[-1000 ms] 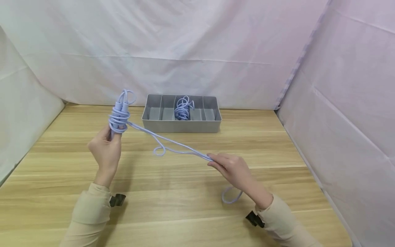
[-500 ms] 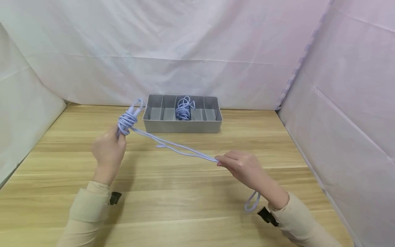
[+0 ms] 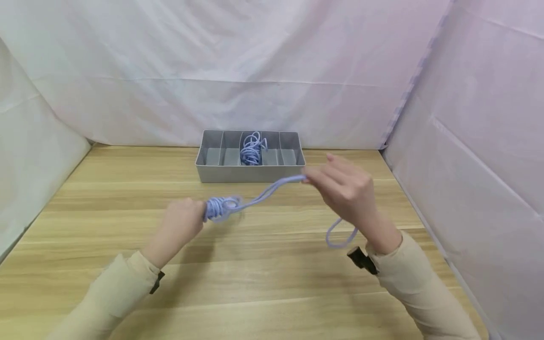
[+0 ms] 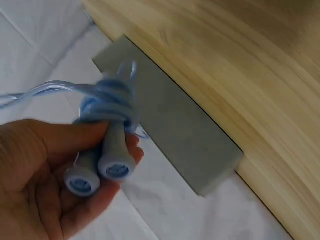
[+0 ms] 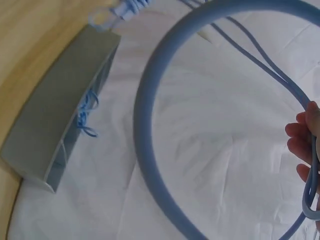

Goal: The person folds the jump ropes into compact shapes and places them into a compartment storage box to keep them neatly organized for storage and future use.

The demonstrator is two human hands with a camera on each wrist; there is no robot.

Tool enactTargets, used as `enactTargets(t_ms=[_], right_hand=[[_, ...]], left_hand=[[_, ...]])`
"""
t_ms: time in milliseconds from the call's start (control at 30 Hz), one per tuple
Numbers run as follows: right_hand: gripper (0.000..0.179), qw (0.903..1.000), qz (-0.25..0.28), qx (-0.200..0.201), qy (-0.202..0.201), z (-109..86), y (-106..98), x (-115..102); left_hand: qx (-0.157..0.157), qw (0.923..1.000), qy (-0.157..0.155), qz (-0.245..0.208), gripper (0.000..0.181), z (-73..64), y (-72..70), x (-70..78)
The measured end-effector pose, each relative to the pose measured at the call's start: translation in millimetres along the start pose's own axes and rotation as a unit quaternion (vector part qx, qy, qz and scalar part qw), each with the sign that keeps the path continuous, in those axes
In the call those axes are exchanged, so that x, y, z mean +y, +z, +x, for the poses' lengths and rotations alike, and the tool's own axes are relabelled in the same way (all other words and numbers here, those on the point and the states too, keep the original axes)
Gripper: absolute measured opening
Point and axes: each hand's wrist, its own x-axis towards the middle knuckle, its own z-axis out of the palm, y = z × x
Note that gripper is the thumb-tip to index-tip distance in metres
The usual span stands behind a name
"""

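Observation:
My left hand [image 3: 180, 226] grips the two handles [image 4: 117, 152] of a light blue jump rope, side by side with their round ends showing. Several turns of cord [image 3: 217, 208] are wound around the handles just beyond my thumb. From there a doubled length of cord [image 3: 272, 190] rises to my right hand [image 3: 346, 191], which pinches it between thumb and fingers. A loose loop [image 3: 340, 244] hangs below the right hand, and in the right wrist view that loop [image 5: 145, 100] looms large in front of the lens.
At the back of the wooden table [image 3: 127, 179] stands a grey divided box [image 3: 250, 174]. Another blue bundled rope [image 3: 251, 150] lies in its middle compartment. White cloth [image 3: 255, 56] hangs behind the table and along both sides.
My left hand has come right and nearer, tipping the wound handles from upright to pointing right. My right hand has risen and moved right overall, still holding the doubled cord.

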Motion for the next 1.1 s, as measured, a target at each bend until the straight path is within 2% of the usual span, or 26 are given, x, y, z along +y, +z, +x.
enactTargets(t_ms=[100,167,267,367,467,533,633,700,867,900,1000,1100], right_hand=[[0.025,0.9993,-0.012,-0.002,0.037,5.4,11,17],[0.025,0.9984,-0.018,-0.008,0.052,3.8,20,29],[0.024,0.9974,-0.025,-0.024,0.063,-5.0,32,43],[0.023,0.9960,-0.032,-0.054,0.064,-18.1,43,51],[0.016,0.9926,-0.034,-0.084,0.080,-32.0,51,55],[0.012,0.9894,-0.037,-0.100,0.098,-42.4,56,58],[0.011,0.9836,-0.034,-0.116,0.134,-61.6,64,60],[0.010,0.9798,-0.029,-0.129,0.150,-74.8,69,59],[0.008,0.9692,-0.009,-0.171,0.177,-98.8,79,47],[0.008,0.9667,-0.005,-0.184,0.178,-102.0,80,45],[0.010,0.9578,0.006,-0.227,0.177,-111.3,84,36],[0.012,0.9486,0.011,-0.263,0.176,-119.5,89,30]], left_hand=[[-0.027,0.9956,0.089,-0.008,0.012,-5.6,1.7,15.2],[-0.037,0.9884,0.144,-0.029,0.014,-10.1,1.1,25.7],[-0.051,0.9724,0.214,-0.077,0.013,-15.8,-1.0,40.7],[-0.065,0.9511,0.275,-0.124,0.010,-19.7,-3.2,53.6],[-0.067,0.9352,0.313,-0.152,0.008,-21.1,-5.1,62.7],[-0.051,0.9272,0.329,-0.172,0.010,-20.6,-6.0,65.5],[-0.034,0.9114,0.341,-0.228,0.011,-19.2,-8.1,65.1],[-0.020,0.8932,0.348,-0.284,0.016,-18.0,-8.3,62.7],[-0.007,0.8339,0.338,-0.436,0.024,-16.0,-8.6,55.1],[-0.004,0.8270,0.331,-0.455,0.024,-15.8,-9.1,53.8],[0.002,0.8152,0.318,-0.484,0.024,-15.2,-10.8,51.3],[0.004,0.8135,0.314,-0.490,0.023,-15.0,-9.6,51.3]])
